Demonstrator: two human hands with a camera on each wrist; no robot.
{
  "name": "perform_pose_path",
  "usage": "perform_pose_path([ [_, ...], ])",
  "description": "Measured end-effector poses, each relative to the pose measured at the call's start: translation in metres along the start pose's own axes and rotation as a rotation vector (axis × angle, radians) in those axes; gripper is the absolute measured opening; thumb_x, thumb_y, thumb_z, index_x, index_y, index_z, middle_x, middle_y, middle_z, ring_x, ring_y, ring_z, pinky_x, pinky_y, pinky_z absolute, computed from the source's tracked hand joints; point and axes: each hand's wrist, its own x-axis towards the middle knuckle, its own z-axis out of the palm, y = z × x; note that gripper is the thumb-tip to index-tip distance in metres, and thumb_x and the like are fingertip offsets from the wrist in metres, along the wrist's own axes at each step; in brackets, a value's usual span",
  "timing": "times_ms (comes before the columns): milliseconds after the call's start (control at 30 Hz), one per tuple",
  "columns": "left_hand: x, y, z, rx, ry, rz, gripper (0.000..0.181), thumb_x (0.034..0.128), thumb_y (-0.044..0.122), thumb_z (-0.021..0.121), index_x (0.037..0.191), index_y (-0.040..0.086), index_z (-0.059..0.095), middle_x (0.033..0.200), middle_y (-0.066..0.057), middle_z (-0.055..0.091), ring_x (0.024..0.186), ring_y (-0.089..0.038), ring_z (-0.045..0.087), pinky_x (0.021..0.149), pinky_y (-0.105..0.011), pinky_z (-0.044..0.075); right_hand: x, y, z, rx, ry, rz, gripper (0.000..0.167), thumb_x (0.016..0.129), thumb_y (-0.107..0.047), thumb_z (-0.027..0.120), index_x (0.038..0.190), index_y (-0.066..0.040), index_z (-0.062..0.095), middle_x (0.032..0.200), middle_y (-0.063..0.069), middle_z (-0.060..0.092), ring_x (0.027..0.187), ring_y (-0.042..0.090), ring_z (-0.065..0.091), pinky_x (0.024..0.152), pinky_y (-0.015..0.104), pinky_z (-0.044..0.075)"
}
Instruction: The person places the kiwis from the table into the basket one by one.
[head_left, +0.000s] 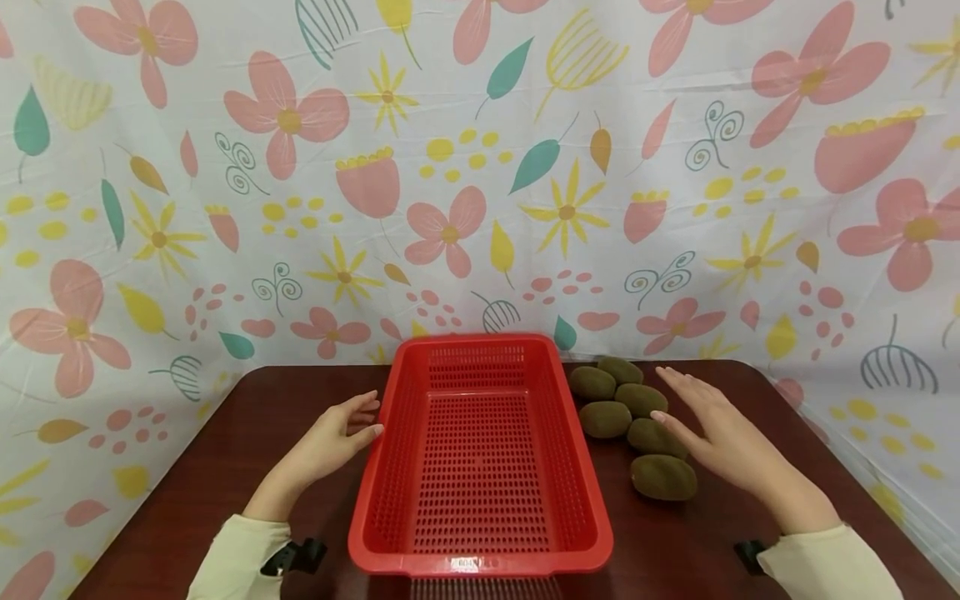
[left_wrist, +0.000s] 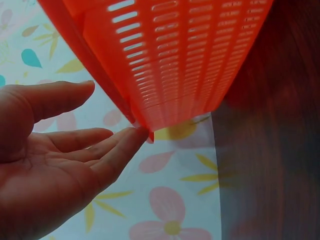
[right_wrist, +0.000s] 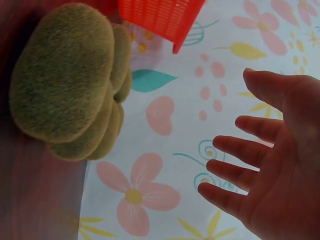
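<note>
A red plastic basket (head_left: 480, 564) with slotted walls stands on the dark table; its inside is bare. Several brown, fuzzy kiwis (head_left: 663, 477) lie in a cluster to its right. My left hand (head_left: 330, 442) is beside the basket's left wall, fingers loosely bent and holding nothing. In the left wrist view its fingertips are at the basket's rim (left_wrist: 95, 65); whether they touch it I cannot tell. Over the table just right of the kiwis is my right hand (head_left: 723, 433), fingers extended and spread. The right wrist view shows it apart from the kiwis (right_wrist: 65, 75), gripping nothing.
A dark reddish-brown table (head_left: 225, 467) extends on both sides of the basket. Behind it hangs a white cloth (head_left: 495, 208) printed with flowers and leaves, meeting the table's back edge. A small white label (head_left: 468, 563) is on the basket's front rim.
</note>
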Motion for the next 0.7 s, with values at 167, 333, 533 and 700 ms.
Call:
perform_pose_path([
  [167,0.000,0.001,0.003,-0.042,0.006,-0.030,0.056,0.0954,0.006,0.058,0.141,-0.013,0.034,0.135,-0.031,0.047,0.112,-0.038,0.057,0.083,-0.040,0.054,-0.006,0.006,0.003,0.014,0.004,-0.012,0.063,0.094,-0.029,0.063,0.146,-0.004,0.038,0.142,0.029,0.040,0.129,0.052,0.032,0.098,0.067,0.027],
  [333,0.001,-0.003,0.004,-0.088,0.016,-0.071,0.055,0.0949,0.006,0.059,0.142,-0.011,0.036,0.134,-0.029,0.049,0.106,-0.032,0.059,0.078,-0.037,0.055,-0.010,0.010,0.008,-0.004,0.039,-0.054,0.059,0.093,-0.025,0.066,0.143,-0.002,0.043,0.138,0.028,0.045,0.125,0.050,0.038,0.096,0.064,0.031],
  [533,0.003,-0.008,0.004,-0.133,0.024,-0.104,0.055,0.0945,0.007,0.060,0.141,-0.011,0.037,0.130,-0.027,0.052,0.101,-0.028,0.060,0.077,-0.037,0.055,-0.013,0.012,0.010,-0.022,0.023,-0.046,0.058,0.093,-0.027,0.065,0.139,0.002,0.046,0.137,0.029,0.047,0.124,0.048,0.041,0.092,0.063,0.035],
  [700,0.005,-0.011,0.003,-0.211,0.014,-0.141,0.054,0.0945,0.006,0.059,0.141,-0.012,0.037,0.127,-0.027,0.053,0.098,-0.027,0.063,0.080,-0.041,0.055,-0.015,0.013,0.011,-0.042,0.013,-0.063,0.056,0.092,-0.027,0.066,0.137,0.003,0.048,0.134,0.024,0.052,0.122,0.044,0.046,0.091,0.059,0.039],
])
